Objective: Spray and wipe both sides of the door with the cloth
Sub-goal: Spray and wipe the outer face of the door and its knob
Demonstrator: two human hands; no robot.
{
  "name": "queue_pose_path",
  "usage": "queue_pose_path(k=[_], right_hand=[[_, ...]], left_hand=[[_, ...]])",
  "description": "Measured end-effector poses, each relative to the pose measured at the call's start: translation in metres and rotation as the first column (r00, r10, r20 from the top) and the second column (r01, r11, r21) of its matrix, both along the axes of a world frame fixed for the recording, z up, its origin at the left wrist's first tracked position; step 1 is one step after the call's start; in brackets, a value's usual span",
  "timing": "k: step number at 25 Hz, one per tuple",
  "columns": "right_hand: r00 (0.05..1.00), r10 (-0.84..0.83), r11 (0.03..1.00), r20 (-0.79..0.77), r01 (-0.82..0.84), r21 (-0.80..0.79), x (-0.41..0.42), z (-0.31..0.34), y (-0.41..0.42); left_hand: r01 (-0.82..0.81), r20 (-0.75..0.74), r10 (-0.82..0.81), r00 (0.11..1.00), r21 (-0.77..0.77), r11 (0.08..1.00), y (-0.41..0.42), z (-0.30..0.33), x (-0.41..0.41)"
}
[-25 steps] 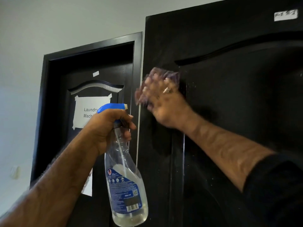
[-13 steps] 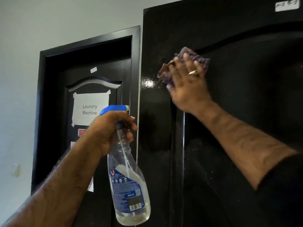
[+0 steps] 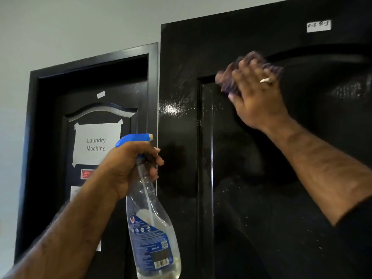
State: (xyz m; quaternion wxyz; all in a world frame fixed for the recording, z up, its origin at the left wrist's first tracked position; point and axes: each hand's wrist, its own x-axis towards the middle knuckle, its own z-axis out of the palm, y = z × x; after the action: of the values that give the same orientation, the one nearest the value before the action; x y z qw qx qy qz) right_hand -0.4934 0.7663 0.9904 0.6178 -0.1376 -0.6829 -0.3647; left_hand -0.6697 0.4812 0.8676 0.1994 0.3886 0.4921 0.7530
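Black and glossy, the door [image 3: 271, 178] fills the right half of the frame, w/ small droplets and wet shine on its surface, esp. in the lower right part. We see the right hand [image 3: 255, 97] in the upper centre-right, fingers spread and rather straight, pressing a purple cloth [image 3: 251, 59] flat against the door near the curved top of the raised panel. The cloth is blurred, so we cannot tell its folds; it shows above and left of the fingers. A light ring [image 3: 265, 79] sits on one finger.

The left hand [image 3: 128, 168] is in the centre-left of the frame. It grips the neck of a clear spray bottle [image 3: 153, 228], fingers curled around it below the blue trigger head [image 3: 133, 138]. The bottle hangs upright, in front of the door's left edge, apart from the cloth. It has a blue label and some pale liquid at the bottom.

At the upper right corner of the door is a small white tag [image 3: 318, 26] w/ handwriting we cannot read.

In the left part of the frame stands a second dark door [image 3: 50, 137], further back, w/ a taped paper sign [image 3: 97, 142] "Laundry Machine" and a small red sticker [image 3: 87, 174] below it. Pale grey wall [image 3: 70, 27] is above.
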Motion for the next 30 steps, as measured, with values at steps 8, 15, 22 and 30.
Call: queue_pose_path(k=[8, 15, 22, 30], right_hand=[[0.846, -0.142, 0.95, 0.514, -0.03, 0.312, -0.006, -0.151, -0.01], [0.83, -0.143, 0.959, -0.539, -0.017, -0.281, 0.087, -0.087, 0.046], [0.884, -0.016, 0.977, 0.467, -0.084, 0.194, 0.116, -0.171, 0.051], [0.699, -0.241, 0.931, -0.674, -0.029, -0.363, 0.223, -0.142, 0.135]], left_hand=[[0.065, 0.002, -0.065, 0.998, -0.003, 0.998, 0.029, -0.002, 0.017], [0.177, -0.043, -0.181, 0.983, -0.087, 0.98, 0.077, -0.006, 0.061], [0.241, -0.077, -0.249, 0.965, -0.093, 0.966, 0.133, 0.001, 0.125], [0.288, -0.136, -0.305, 0.943, -0.126, 0.949, 0.169, -0.002, 0.179]])
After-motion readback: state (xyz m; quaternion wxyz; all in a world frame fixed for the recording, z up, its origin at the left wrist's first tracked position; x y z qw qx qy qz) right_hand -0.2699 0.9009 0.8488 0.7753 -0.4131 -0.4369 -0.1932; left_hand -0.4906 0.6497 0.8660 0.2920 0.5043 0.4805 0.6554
